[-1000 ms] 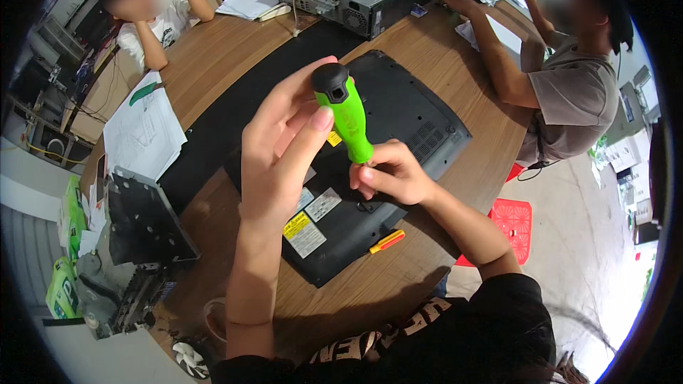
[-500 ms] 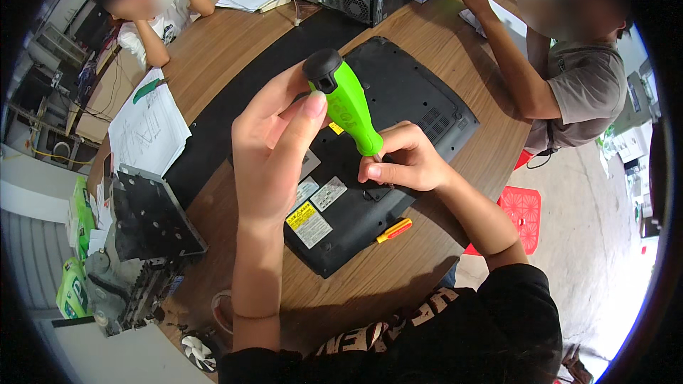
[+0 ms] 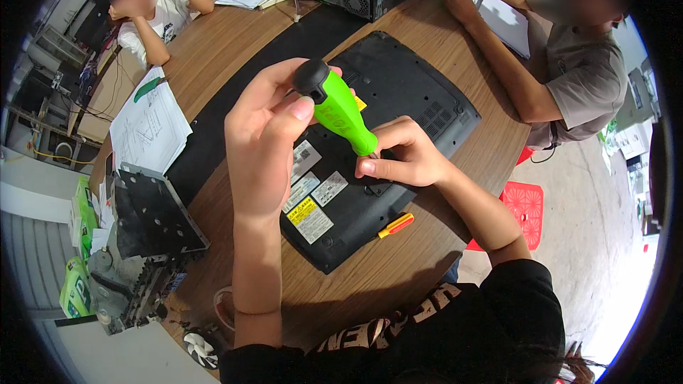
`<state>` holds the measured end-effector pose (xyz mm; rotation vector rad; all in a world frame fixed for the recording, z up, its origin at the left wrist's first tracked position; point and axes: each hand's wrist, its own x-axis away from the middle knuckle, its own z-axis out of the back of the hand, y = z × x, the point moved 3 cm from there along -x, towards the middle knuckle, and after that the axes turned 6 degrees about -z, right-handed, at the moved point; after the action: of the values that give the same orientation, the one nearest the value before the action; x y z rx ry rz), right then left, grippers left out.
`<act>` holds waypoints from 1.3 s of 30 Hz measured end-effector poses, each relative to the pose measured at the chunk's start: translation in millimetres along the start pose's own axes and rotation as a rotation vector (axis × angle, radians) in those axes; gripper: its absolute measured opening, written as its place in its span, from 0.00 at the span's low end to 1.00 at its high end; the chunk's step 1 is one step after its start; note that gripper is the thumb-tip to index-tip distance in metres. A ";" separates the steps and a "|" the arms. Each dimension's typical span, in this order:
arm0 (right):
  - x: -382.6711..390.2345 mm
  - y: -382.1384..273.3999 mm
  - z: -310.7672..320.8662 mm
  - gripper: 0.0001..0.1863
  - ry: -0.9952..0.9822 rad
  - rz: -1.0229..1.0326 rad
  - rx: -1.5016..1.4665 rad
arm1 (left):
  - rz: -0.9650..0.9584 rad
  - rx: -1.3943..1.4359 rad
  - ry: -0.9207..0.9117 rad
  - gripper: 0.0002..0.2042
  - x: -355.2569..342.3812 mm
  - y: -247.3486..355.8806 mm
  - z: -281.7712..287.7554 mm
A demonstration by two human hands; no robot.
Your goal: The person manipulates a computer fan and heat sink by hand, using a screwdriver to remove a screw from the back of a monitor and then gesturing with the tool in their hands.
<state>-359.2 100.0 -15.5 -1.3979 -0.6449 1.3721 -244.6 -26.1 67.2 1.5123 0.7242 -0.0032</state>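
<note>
Screwdriver Tilts Lower Over Laptop

Tilting lower than before, 1 green screwdriver [image 3: 340, 109] stands on the upturned black laptop [image 3: 398, 99]. Left hand [image 3: 265, 144] grips its handle; right hand [image 3: 402, 155] pinches the shaft. Beside the laptop's near edge lies 1 small orange screwdriver [image 3: 395, 225].

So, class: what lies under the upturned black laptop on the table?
Under the black laptop is the wooden table, with a dark mat beneath its far-left edge. A small orange-and-yellow screwdriver lies beside it. Whatever sits directly beneath is covered.
</note>
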 end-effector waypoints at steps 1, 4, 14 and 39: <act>1.0 1.9 0.5 0.12 -0.004 -0.003 0.013 | 0.002 0.002 -0.002 0.22 -0.2 -2.0 0.0; 0.9 1.3 -0.2 0.12 0.005 -0.023 -0.003 | 0.009 0.035 -0.011 0.23 -0.8 -3.5 0.0; 0.8 -0.2 -0.6 0.16 0.040 -0.027 -0.068 | 0.028 0.124 -0.051 0.24 -2.5 -4.7 -0.5; 0.2 4.3 0.8 0.11 0.188 -0.053 0.065 | 0.040 0.092 0.051 0.18 -2.7 -17.5 -3.5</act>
<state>-361.1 99.0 -19.4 -1.4277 -0.5054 1.1928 -255.9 -25.9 53.1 1.6194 0.7425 0.0331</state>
